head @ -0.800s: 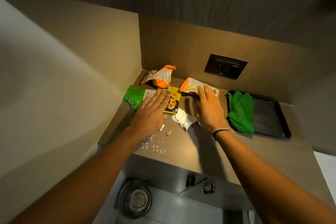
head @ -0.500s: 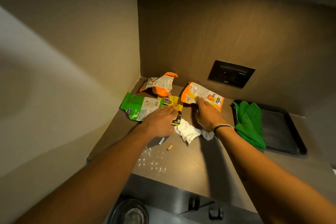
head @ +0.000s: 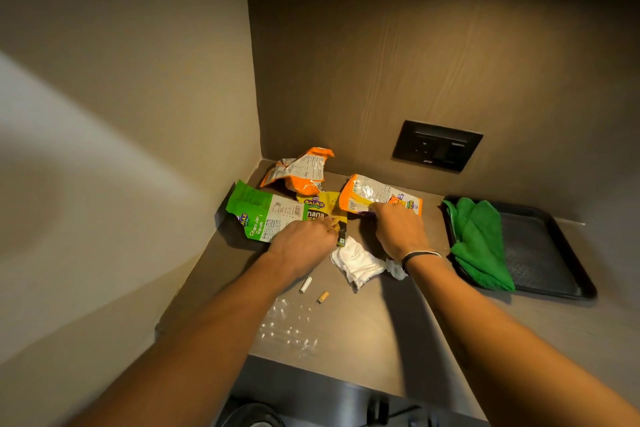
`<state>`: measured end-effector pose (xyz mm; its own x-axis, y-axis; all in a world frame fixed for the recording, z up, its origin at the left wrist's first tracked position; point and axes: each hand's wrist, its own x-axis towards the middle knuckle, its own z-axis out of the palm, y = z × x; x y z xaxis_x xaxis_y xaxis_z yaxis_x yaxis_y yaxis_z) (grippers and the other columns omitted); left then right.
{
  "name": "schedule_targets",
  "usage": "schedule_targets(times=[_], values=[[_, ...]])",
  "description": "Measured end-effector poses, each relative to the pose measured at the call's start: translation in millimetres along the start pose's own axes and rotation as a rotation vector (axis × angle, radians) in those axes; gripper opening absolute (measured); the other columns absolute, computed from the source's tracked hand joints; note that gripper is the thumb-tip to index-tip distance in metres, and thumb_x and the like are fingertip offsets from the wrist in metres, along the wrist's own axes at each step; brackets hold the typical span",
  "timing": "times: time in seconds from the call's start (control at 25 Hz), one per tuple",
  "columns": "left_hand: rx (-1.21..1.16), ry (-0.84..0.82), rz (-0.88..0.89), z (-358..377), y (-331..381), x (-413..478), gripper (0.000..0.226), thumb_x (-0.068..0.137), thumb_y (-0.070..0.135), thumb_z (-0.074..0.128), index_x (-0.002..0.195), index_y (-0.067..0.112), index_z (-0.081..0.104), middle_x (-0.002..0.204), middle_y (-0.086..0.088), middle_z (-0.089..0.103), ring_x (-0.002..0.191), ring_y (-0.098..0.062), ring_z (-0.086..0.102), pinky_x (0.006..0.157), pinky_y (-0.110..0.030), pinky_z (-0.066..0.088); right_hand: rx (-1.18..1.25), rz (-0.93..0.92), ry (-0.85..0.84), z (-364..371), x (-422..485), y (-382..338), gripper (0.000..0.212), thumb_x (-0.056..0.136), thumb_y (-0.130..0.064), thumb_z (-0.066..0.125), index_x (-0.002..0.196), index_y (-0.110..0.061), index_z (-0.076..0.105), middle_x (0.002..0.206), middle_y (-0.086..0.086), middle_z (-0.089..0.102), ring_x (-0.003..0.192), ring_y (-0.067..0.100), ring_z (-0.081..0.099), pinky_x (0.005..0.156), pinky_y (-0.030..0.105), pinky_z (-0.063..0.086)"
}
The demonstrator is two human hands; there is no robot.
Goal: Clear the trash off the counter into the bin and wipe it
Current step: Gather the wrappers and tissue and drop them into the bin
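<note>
Snack wrappers lie in the counter's far left corner: a green one (head: 263,213), a yellow one (head: 323,206) and a crumpled orange one (head: 299,172) behind them. My left hand (head: 304,241) is closed over the near edges of the green and yellow wrappers. My right hand (head: 398,229) pinches the near edge of a second orange wrapper (head: 374,196). A crumpled white tissue (head: 356,262) lies between my wrists. Two cigarette butts (head: 313,291) and a clear plastic scrap (head: 287,322) sit nearer the counter's front edge.
A green cloth (head: 479,239) is draped over the left side of a black tray (head: 540,253) at the right. A black socket plate (head: 436,146) is on the back wall. Walls close in the left and back. The bin's dark rim (head: 252,418) shows below the counter.
Both hands have gone from lying flat and open on the wrappers to curling closed on their edges. The view has tilted up, so the bin has nearly dropped out of frame.
</note>
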<state>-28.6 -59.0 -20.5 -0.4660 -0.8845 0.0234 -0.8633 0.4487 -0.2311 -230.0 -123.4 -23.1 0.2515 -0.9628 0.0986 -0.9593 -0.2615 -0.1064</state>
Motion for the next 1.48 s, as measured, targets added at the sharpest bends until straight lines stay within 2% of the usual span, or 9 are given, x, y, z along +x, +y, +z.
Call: schedule_targets(times=[0.2, 0.48, 0.68, 0.76, 0.84, 1.0, 1.16, 1.32, 1.48], values=[[-0.087, 0.162, -0.093, 5.2, 3.1, -5.7, 0.035, 0.096, 0.002, 0.064, 0.13, 0.01, 0.064, 0.121, -0.011, 0.076, 0.093, -0.032, 0.078, 0.071, -0.044, 0.062, 0.017, 0.006, 0.086, -3.6, -13.6, 4.5, 0.026, 0.101, -0.011, 0.055, 0.121, -0.021, 0.068, 0.111, 0.013, 0.077, 0.101, 0.038, 0.072, 0.068, 0.039, 0.053], [-0.634, 0.465, -0.344, -27.8, -2.5, -2.2, 0.027, 0.102, 0.015, 0.058, 0.125, 0.013, 0.074, 0.111, -0.013, 0.081, 0.097, -0.038, 0.075, 0.078, -0.051, 0.06, 0.106, 0.021, 0.274, -38.2, -33.9, -2.8, 0.03, 0.094, -0.009, 0.061, 0.12, -0.021, 0.069, 0.11, 0.012, 0.078, 0.095, 0.044, 0.072, 0.065, 0.043, 0.056], [-0.743, 0.664, -0.406, -60.3, 1.5, -12.7, 0.022, 0.104, 0.014, 0.061, 0.12, 0.011, 0.075, 0.105, -0.01, 0.081, 0.091, -0.029, 0.075, 0.069, -0.032, 0.056, 0.147, -0.02, 0.432, -71.6, -49.5, -10.5, 0.031, 0.097, -0.012, 0.056, 0.122, -0.022, 0.071, 0.112, 0.013, 0.079, 0.087, 0.046, 0.073, 0.058, 0.046, 0.058], [-0.784, 0.773, -0.434, -76.2, 8.0, -25.4, 0.019, 0.101, 0.009, 0.063, 0.115, 0.01, 0.077, 0.102, -0.009, 0.082, 0.089, -0.03, 0.074, 0.071, -0.032, 0.054, 0.142, -0.06, 0.509, -84.0, -59.9, -16.0, 0.038, 0.096, -0.019, 0.044, 0.122, -0.024, 0.071, 0.108, 0.014, 0.079, 0.078, 0.047, 0.072, 0.052, 0.044, 0.054], [-0.808, 0.846, -0.471, -94.5, 16.5, -39.9, 0.017, 0.098, 0.004, 0.065, 0.109, 0.007, 0.078, 0.099, -0.012, 0.082, 0.088, -0.035, 0.074, 0.073, -0.035, 0.056, 0.131, -0.088, 0.524, -96.5, -73.9, -23.7, 0.04, 0.094, -0.015, 0.046, 0.125, -0.027, 0.068, 0.109, 0.012, 0.079, 0.077, 0.046, 0.071, 0.051, 0.041, 0.053], [-0.919, 0.846, -0.556, -120.4, 23.9, -68.8, 0.015, 0.1, 0.005, 0.063, 0.108, 0.003, 0.076, 0.101, -0.015, 0.082, 0.092, -0.038, 0.077, 0.075, -0.049, 0.062, 0.194, -0.068, 0.501, -116.3, -104.9, -43.7, 0.042, 0.094, -0.005, 0.059, 0.13, -0.026, 0.067, 0.118, 0.009, 0.078, 0.088, 0.042, 0.074, 0.057, 0.039, 0.055], [-0.86, 0.84, -0.666, -130.2, 34.3, -116.5, 0.014, 0.104, 0.013, 0.062, 0.107, 0.009, 0.075, 0.098, -0.01, 0.082, 0.086, -0.028, 0.077, 0.064, -0.037, 0.06, 0.326, -0.166, 0.481, -122.1, -143.0, -79.3, 0.039, 0.097, -0.006, 0.063, 0.133, -0.02, 0.067, 0.122, 0.01, 0.077, 0.097, 0.037, 0.076, 0.068, 0.04, 0.061], [-0.925, 0.919, -0.873, -111.5, 50.1, -185.3, 0.012, 0.102, 0.013, 0.064, 0.105, 0.007, 0.074, 0.097, -0.005, 0.081, 0.086, -0.01, 0.072, 0.069, -0.034, 0.062, 0.515, -0.255, 0.476, -99.9, -190.2, -127.9, 0.04, 0.097, -0.008, 0.065, 0.137, -0.015, 0.068, 0.128, 0.009, 0.075, 0.109, 0.032, 0.076, 0.083, 0.041, 0.063], [-0.981, 0.932, -1.073, -55.4, 83.1, -274.9, 0.012, 0.097, 0.013, 0.065, 0.105, 0.014, 0.073, 0.095, 0.003, 0.079, 0.084, -0.011, 0.072, 0.071, -0.026, 0.055, 0.568, -0.444, 0.428, -38.0, -268.5, -172.9, 0.041, 0.095, -0.014, 0.055, 0.132, -0.013, 0.072, 0.125, 0.008, 0.077, 0.104, 0.026, 0.077, 0.078, 0.032, 0.061]])
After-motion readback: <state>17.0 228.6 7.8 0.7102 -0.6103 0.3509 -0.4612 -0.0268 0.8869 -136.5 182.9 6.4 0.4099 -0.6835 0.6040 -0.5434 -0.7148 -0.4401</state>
